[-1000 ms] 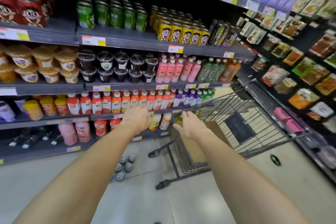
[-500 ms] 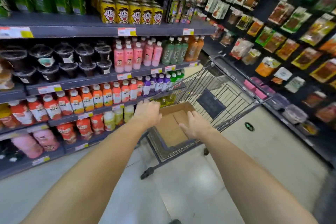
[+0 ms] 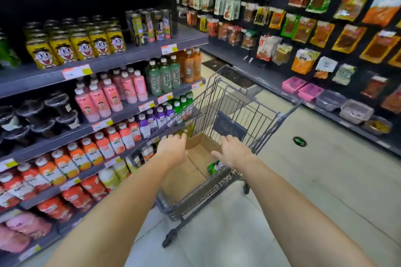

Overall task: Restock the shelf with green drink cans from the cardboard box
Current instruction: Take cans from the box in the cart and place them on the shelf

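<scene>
An open cardboard box (image 3: 188, 171) sits inside a wire shopping cart (image 3: 238, 115). One green drink can (image 3: 214, 167) lies on the box floor at its right side, partly hidden under my right wrist. My left hand (image 3: 172, 147) reaches over the box's left edge, fingers relaxed, holding nothing. My right hand (image 3: 233, 149) hovers over the box's right side just above the can, fingers spread and empty. The shelf (image 3: 130, 54) with drink cans stands to the left; its green cans are only a sliver at the far left edge (image 3: 6, 54).
Yellow cartoon cans (image 3: 71, 47), pink bottles (image 3: 112, 93) and orange bottles (image 3: 82, 156) fill the left shelves. Snack packets (image 3: 303, 28) hang on the right wall above low bins (image 3: 329, 99). Tiled floor (image 3: 314, 180) stretches to the right of the cart.
The view has swung right and down from the shelf toward the cart. Both hands have moved out over the open box, and the green can inside has come into sight.
</scene>
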### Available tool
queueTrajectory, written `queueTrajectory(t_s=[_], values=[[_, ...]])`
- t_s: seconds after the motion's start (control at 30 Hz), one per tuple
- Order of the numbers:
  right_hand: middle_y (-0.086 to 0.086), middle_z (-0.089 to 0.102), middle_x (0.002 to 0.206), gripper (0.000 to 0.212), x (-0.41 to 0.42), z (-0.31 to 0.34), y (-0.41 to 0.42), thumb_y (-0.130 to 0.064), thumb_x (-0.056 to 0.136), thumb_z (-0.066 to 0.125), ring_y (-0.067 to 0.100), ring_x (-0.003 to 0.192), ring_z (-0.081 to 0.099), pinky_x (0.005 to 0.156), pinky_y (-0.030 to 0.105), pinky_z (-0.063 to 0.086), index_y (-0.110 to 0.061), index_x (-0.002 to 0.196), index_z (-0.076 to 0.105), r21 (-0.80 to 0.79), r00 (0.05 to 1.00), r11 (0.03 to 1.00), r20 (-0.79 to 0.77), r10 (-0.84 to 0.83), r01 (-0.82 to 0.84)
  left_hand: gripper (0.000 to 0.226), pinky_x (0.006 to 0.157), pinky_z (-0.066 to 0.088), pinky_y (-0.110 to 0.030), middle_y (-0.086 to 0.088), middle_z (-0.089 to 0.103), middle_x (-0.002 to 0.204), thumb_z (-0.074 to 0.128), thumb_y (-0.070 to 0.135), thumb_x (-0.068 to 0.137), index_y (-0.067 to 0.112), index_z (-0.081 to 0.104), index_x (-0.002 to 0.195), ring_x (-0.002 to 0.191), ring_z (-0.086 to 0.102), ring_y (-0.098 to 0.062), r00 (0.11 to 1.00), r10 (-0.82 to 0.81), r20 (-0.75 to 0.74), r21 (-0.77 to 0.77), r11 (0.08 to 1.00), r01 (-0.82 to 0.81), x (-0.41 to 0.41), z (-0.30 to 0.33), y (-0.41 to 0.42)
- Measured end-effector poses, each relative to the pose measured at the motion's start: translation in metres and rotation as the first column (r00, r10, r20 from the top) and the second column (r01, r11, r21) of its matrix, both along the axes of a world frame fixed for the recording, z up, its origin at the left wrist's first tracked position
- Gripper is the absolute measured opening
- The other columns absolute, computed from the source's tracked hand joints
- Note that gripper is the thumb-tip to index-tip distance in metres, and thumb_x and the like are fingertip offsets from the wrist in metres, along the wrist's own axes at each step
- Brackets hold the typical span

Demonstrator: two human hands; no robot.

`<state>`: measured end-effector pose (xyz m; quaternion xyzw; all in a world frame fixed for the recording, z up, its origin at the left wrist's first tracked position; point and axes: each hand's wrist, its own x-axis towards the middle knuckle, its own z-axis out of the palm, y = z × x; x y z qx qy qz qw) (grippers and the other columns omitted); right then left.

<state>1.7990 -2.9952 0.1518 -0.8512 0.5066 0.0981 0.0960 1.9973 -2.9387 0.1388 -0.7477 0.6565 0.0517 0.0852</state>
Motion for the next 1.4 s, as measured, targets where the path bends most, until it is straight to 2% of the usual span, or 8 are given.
queueTrajectory(t_s=[0.07, 0.2, 0.73, 0.83, 0.97, 1.07, 1.23, 1.4], values=[[0.017, 0.042, 0.144, 0.071, -0.011, -0.007, -0.022, -0.057, 0.099, 0.040, 0.034, 0.133, 0.040, 0.108, 0.044, 0.038, -0.005, 0.146, 0.033, 0.004, 1.000, 1.000, 0.002, -0.004, 0.004, 0.064, 0.102, 0.039, -0.045, -0.013, 0.050, 0.139, 0.044, 0.040, 0.098, 0.011, 0.022, 0.151, 0.126, 0.048, -0.034, 1.000, 0.022, 0.001, 0.004, 1.000, -0.022, -0.016, -0.006, -0.020], [0.016, 0.040, 0.146, 0.070, -0.019, -0.024, -0.059, -0.056, 0.099, 0.040, 0.034, 0.133, 0.039, 0.106, 0.045, 0.038, -0.005, 0.147, 0.032, 0.028, 1.000, 0.999, 0.004, 0.015, -0.015, 0.051, 0.095, 0.043, -0.044, -0.012, 0.051, 0.135, 0.044, 0.038, 0.098, 0.010, 0.037, 0.140, 0.123, 0.047, -0.032, 1.000, 0.024, 0.010, 0.037, 0.999, -0.024, -0.041, -0.016, -0.052], [0.016, 0.045, 0.140, 0.063, 0.003, -0.133, -0.217, -0.052, 0.099, 0.044, 0.032, 0.132, 0.042, 0.107, 0.045, 0.038, -0.005, 0.141, 0.039, 0.251, 0.996, 0.966, -0.047, 0.072, -0.058, 0.047, 0.103, 0.039, -0.042, -0.013, 0.051, 0.135, 0.043, 0.029, 0.097, 0.009, 0.040, 0.139, 0.124, 0.048, -0.031, 0.995, 0.093, -0.023, 0.262, 0.961, -0.084, -0.040, -0.130, -0.219], [0.016, 0.045, 0.141, 0.062, 0.016, -0.159, -0.247, -0.051, 0.101, 0.041, 0.033, 0.132, 0.041, 0.109, 0.045, 0.037, -0.003, 0.140, 0.040, 0.344, 0.986, 0.933, -0.088, 0.138, -0.100, 0.050, 0.104, 0.039, -0.044, -0.016, 0.052, 0.136, 0.042, 0.026, 0.098, 0.008, 0.036, 0.144, 0.125, 0.048, -0.034, 0.986, 0.153, -0.070, 0.362, 0.925, -0.117, -0.036, -0.155, -0.245], [0.017, 0.044, 0.141, 0.066, 0.028, -0.212, -0.277, -0.056, 0.099, 0.039, 0.033, 0.131, 0.042, 0.109, 0.047, 0.036, -0.004, 0.140, 0.040, 0.466, 0.975, 0.881, -0.144, 0.171, -0.086, 0.060, 0.106, 0.039, -0.045, -0.015, 0.038, 0.147, 0.050, 0.028, 0.097, 0.009, 0.027, 0.149, 0.135, 0.035, -0.036, 0.966, 0.231, -0.118, 0.461, 0.874, -0.153, -0.035, -0.202, -0.272], [0.019, 0.048, 0.139, 0.063, 0.029, -0.255, -0.286, -0.054, 0.100, 0.038, 0.035, 0.130, 0.043, 0.110, 0.045, 0.035, -0.003, 0.138, 0.042, 0.503, 0.966, 0.862, -0.185, 0.183, -0.067, 0.054, 0.101, 0.041, -0.045, -0.015, 0.038, 0.146, 0.048, 0.026, 0.098, 0.010, 0.030, 0.146, 0.134, 0.037, -0.037, 0.956, 0.258, -0.140, 0.511, 0.846, -0.153, -0.042, -0.234, -0.274], [0.019, 0.046, 0.140, 0.061, 0.028, -0.317, -0.295, -0.046, 0.099, 0.044, 0.035, 0.132, 0.043, 0.108, 0.042, 0.038, -0.003, 0.141, 0.039, 0.555, 0.943, 0.828, -0.228, 0.242, -0.078, 0.044, 0.109, 0.029, -0.046, -0.018, 0.043, 0.142, 0.040, 0.018, 0.100, 0.005, 0.038, 0.141, 0.131, 0.040, -0.035, 0.916, 0.368, -0.163, 0.603, 0.772, -0.202, -0.056, -0.298, -0.266], [0.021, 0.040, 0.145, 0.061, 0.034, -0.382, -0.309, -0.037, 0.098, 0.052, 0.037, 0.133, 0.041, 0.107, 0.044, 0.037, -0.002, 0.145, 0.035, 0.634, 0.927, 0.770, -0.240, 0.289, -0.076, 0.050, 0.109, 0.034, -0.049, -0.021, 0.043, 0.143, 0.044, 0.023, 0.099, 0.002, 0.037, 0.144, 0.133, 0.039, -0.040, 0.879, 0.444, -0.172, 0.747, 0.641, -0.177, -0.065, -0.357, -0.268]])
